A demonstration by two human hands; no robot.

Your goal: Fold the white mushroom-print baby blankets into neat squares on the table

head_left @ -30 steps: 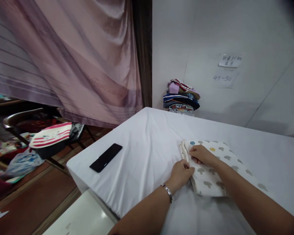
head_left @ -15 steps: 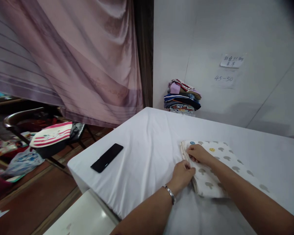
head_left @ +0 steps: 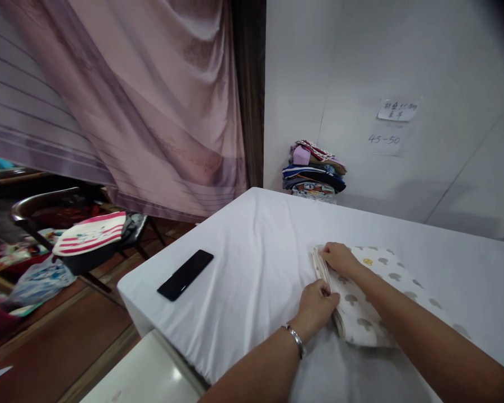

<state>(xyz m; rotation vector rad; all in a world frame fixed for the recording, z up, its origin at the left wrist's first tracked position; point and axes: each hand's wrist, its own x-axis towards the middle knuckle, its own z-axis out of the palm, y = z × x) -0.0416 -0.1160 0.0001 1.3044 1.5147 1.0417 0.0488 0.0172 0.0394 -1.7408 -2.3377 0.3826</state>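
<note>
A folded white cloth [head_left: 382,313] with grey mushroom prints and a yellow spot lies on the white-covered table [head_left: 243,291]. My left hand [head_left: 318,305], with a silver bracelet at the wrist, pinches the near part of its layered left edge. Farther along that same edge, my right hand [head_left: 338,258] grips the cloth near its far left corner, fingers curled. The right forearm crosses over the cloth and hides part of it.
A black phone [head_left: 185,274] lies on the table's left side. Folded clothes [head_left: 314,170] are stacked beyond the far edge by the wall. At left stand a chair [head_left: 46,198] with a striped cloth [head_left: 92,234] and a plastic bag [head_left: 42,280]. A pink curtain [head_left: 172,112] hangs behind.
My right hand has shifted slightly toward the cloth's far left corner, covering the blue spot there. My left hand keeps its pinch on the edge. The whole view has shifted slightly.
</note>
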